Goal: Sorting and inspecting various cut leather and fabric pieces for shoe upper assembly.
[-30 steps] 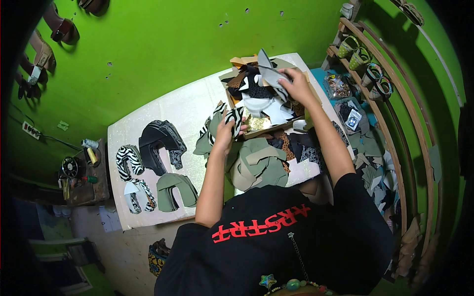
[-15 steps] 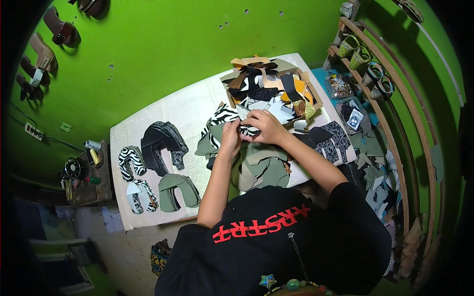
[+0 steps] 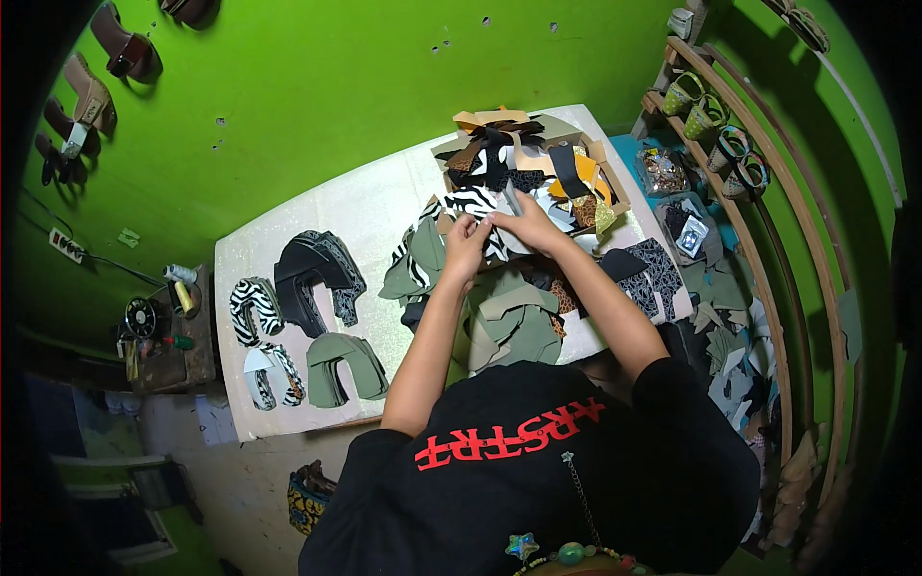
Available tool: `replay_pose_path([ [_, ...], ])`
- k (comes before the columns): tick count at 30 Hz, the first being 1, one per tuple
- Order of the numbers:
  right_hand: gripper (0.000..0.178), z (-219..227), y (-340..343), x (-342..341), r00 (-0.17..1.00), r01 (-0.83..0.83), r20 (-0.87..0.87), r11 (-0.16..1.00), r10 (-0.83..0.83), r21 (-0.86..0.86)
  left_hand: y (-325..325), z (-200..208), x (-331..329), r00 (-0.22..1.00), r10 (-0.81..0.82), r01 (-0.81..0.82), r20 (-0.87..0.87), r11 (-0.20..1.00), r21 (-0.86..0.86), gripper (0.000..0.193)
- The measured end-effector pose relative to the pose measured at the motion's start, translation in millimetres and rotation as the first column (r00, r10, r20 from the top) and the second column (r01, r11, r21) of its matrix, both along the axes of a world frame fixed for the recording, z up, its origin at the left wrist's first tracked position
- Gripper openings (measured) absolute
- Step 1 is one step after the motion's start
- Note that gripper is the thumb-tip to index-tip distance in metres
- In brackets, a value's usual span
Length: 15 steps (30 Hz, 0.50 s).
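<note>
Holding zebra-striped material (image 3: 471, 201), left hand (image 3: 465, 246) sits beside right hand (image 3: 532, 229).

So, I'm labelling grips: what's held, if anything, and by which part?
A zebra-print piece, by the left hand and right hand; the hands hide the exact spot. A grey piece stands by the right hand; whether held is unclear.

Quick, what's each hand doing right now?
Left hand: closed, fingertips pinching a zebra-print piece.
Right hand: closed, holding a grey piece; whether it also grips the zebra-print piece, can't tell.
</note>
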State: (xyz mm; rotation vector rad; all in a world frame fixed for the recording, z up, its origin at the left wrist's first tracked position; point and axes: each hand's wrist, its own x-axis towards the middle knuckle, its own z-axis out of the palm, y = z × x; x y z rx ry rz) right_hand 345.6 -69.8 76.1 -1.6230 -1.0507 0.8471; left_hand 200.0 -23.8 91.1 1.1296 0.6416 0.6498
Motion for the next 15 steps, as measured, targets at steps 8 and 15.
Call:
replay_pose_path([
  [8, 0.043, 20, 14, 20, 0.963, 0.27, -0.049, 0.951, -0.265, 0.154, 22, 14, -32, 0.988, 0.156, -0.155, 0.001, 0.982, -0.104, 0.03],
  [15, 0.07, 8, 9, 10, 0.752, 0.323, 0.643, 0.931, -0.142, -0.172, 68, -46, -107, 0.821, 0.486, -0.517, -0.299, 0.856, -0.026, 0.029],
])
